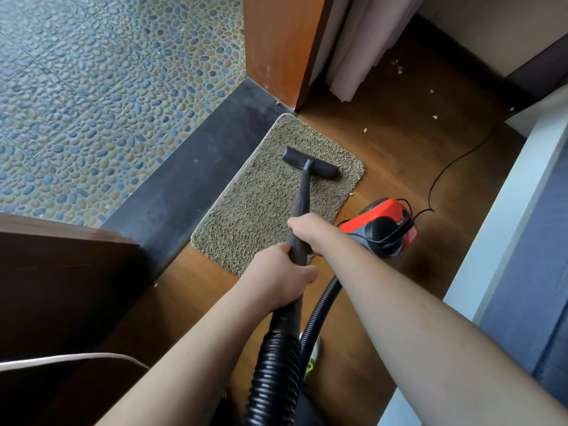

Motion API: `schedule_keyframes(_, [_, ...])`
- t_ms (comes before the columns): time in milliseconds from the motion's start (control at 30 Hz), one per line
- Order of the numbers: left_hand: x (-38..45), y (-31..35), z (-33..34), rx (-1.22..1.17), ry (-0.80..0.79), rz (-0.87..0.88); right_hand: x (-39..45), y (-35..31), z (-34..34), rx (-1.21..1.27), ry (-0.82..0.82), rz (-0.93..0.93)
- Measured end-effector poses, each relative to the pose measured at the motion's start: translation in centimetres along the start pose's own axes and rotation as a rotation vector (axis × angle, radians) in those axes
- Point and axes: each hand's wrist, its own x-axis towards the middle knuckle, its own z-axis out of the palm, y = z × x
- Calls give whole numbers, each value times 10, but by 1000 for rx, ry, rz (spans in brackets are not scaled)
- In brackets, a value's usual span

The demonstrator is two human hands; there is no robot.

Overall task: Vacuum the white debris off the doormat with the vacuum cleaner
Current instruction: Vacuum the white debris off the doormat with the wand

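A beige shaggy doormat [261, 204] lies on the wooden floor beside a dark threshold. The vacuum's black floor head [310, 162] rests on the mat's far right part. Its black wand [302, 201] runs back to my hands. My right hand [307, 232] grips the wand higher up, and my left hand [282, 272] grips it just below, near the ribbed hose [273, 373]. The red vacuum body [384, 226] sits on the floor right of the mat. No white debris shows on the mat's surface.
White scraps [399, 69] lie on the wooden floor [399, 155] at the far right near a curtain. A black power cord [445, 167] trails across the floor. A wooden door frame [276, 50] stands beyond the mat, pebble tiles [107, 87] to the left, and a bed edge [522, 210] on the right.
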Motion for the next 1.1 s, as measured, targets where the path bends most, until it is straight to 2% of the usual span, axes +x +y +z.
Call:
schedule_keyframes(300, [3,40,-12,70,-5,4,0,-21,-29,-72,-76,1])
schedule_keyframes(667, [-5,64,-12,126,-23,57,6,-24,-44,-177,-93,29])
schedule_keyframes(1100, [-9,3,14,-3,13,-17,5,8,-3,-196,-29,32])
